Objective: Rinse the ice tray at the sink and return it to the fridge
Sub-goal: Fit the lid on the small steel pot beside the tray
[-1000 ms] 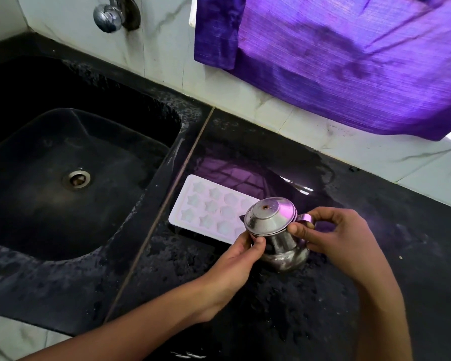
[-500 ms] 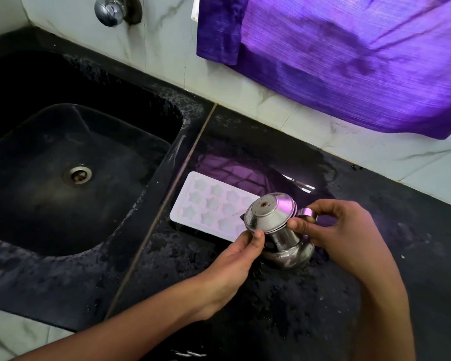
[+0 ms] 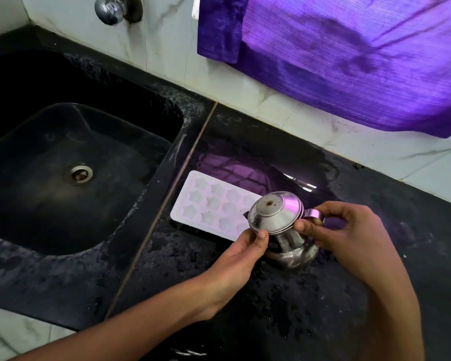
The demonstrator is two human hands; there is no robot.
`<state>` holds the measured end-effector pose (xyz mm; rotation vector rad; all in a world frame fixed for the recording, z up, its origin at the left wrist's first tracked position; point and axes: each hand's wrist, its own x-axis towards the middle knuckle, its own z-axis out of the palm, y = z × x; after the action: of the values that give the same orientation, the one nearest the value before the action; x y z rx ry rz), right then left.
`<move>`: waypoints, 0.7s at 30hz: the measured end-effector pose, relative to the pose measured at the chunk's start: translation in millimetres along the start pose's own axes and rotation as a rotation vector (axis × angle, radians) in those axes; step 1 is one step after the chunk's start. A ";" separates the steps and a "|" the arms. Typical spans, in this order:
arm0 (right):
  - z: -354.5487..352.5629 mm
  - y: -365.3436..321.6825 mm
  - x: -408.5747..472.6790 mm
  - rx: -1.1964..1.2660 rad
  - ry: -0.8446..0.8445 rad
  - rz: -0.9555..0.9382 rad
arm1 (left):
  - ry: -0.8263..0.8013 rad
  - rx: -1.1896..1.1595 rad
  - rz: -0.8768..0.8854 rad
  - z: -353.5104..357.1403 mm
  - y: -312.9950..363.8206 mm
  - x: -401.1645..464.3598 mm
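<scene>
A white ice tray [image 3: 214,201] with star-shaped cells lies flat on the black counter [image 3: 271,295], just right of the sink [image 3: 71,178]. In front of its right end stands a small steel pot [image 3: 284,238] with a domed lid [image 3: 274,211] and a side handle. My left hand [image 3: 242,254] pinches the lid's near rim with thumb and fingers. My right hand [image 3: 341,235] grips the pot's handle, thumb against the lid's edge. The pot hides the tray's right end.
The black sink has a steel drain [image 3: 78,174]. A chrome tap [image 3: 110,7] sticks out of the marble wall above it. A purple cloth [image 3: 349,56] hangs over the counter's back. The counter surface is wet and speckled.
The lid has tilted slightly and both hands with the pot have shifted a little right. The ice tray has not moved.
</scene>
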<state>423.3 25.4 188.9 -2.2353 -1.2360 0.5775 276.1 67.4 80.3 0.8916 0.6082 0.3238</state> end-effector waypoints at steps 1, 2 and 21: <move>-0.2 -0.4 -0.5 0.014 0.000 0.004 | 0.001 0.009 0.000 0.4 0.9 -0.5; -0.4 -0.3 -0.7 0.029 0.000 0.006 | 0.004 0.013 0.000 0.7 2.5 -1.5; 3.3 -11.0 37.2 0.206 0.041 -0.025 | 0.115 0.001 0.073 -10.8 32.5 15.1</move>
<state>432.6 63.2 188.8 -2.0478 -1.1285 0.6174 280.7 101.1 95.8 0.9024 0.6831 0.4434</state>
